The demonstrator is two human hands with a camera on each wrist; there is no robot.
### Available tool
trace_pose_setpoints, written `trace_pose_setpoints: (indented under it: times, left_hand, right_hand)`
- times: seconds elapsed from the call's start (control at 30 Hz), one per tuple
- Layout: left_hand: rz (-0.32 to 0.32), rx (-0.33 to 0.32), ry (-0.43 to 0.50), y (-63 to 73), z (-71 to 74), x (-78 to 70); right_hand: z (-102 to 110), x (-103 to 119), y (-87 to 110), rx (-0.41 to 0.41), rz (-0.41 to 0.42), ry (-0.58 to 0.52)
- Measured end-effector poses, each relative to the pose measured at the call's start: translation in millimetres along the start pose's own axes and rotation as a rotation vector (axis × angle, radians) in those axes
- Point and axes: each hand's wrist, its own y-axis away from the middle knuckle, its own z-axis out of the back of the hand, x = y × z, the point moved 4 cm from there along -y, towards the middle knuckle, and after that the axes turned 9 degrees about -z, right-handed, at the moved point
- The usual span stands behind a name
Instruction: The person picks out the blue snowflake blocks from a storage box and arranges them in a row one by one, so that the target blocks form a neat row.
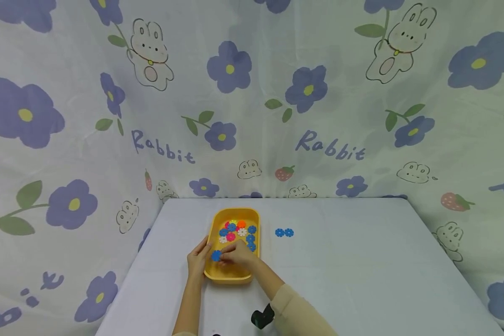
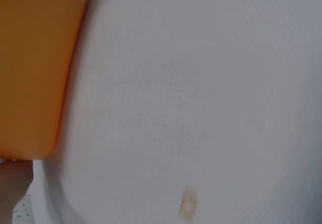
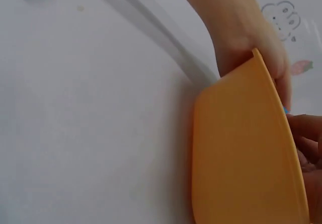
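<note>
A yellow plastic tray [image 1: 231, 281] stands on the table in the head view, holding several small toothed discs in blue, white, pink and orange. My left hand [image 1: 196, 263] grips the tray's left side, thumb over the rim. Inside the tray, toward its near left corner, my right hand [image 1: 239, 254] pinches a blue toothed disc [image 1: 216, 255] at its edge. The tray's outer wall [image 3: 241, 148] covers most of that disc in the right wrist view. Only the tray's outside [image 2: 37, 73] and part of my left hand [image 2: 14, 186] show in the left wrist view.
Two blue discs [image 1: 284, 232] lie side by side on the white table [image 1: 353, 270], right of the tray. A dark object [image 1: 262, 317] is beside my right sleeve near the front. A curtain [image 1: 269, 107] with flowers and rabbits hangs behind the table.
</note>
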Motion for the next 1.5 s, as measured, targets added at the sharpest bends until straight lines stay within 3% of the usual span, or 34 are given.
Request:
trace_pose_setpoints:
  times: [0.23,0.57,0.87,1.13,1.33,1.5]
  left_hand:
    - [0.005,0.004,0.012,0.3,-0.7,0.0]
    - [0.019,0.011,0.022,3.5,0.6,1.0]
    - [0.024,-0.002,0.034,2.3,0.4,2.5]
    - [0.015,0.007,0.032,2.4,-0.5,2.5]
    - [0.017,0.004,0.013,1.8,-0.8,1.5]
    - [0.019,-0.002,0.013,1.9,-0.6,2.3]
  right_hand:
    - [36.7,16.8,3.2,-0.049,0.070,-0.136]
    - [77.1,18.6,18.4,-0.125,0.101,-0.125]
    - [104.5,14.0,30.9,-0.128,0.126,-0.148]
    - [159.0,1.2,43.8,-0.286,0.158,-0.188]
    - [209.8,-11.3,53.6,-0.441,0.088,-0.211]
    - [234.5,-21.6,57.6,-0.519,0.027,-0.198]
